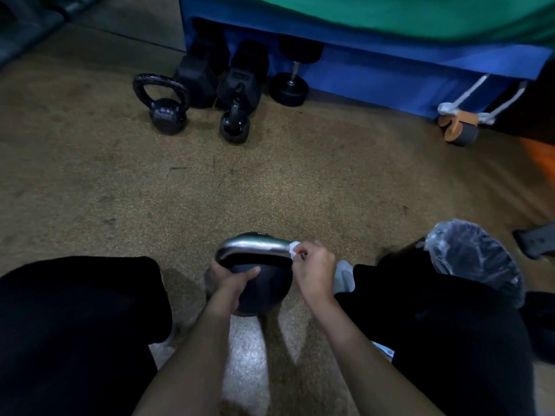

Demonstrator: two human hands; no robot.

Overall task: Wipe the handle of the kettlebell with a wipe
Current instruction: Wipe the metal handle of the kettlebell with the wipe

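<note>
Right hand (315, 271): the fingers (304, 254) are curled around a white wipe (295, 246), which is pressed on the right end of the handle (255, 246).
Left hand (231, 277): the body of the kettlebell (267, 292) is gripped just under the handle.
Kettlebell: it is placed on the floor (270, 181), between the person's knees.
Progress: the wiping is judged as under way. How much of the handle is already clean cannot be told, and the middle and left bend are probably left.
Bin (474, 259): it is seen right of the kettlebell.

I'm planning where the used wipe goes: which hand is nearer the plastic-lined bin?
Right. The right hand, pinching the wipe on the kettlebell handle, lies left of the bin; the left hand holds the kettlebell's body, farther away.
</note>
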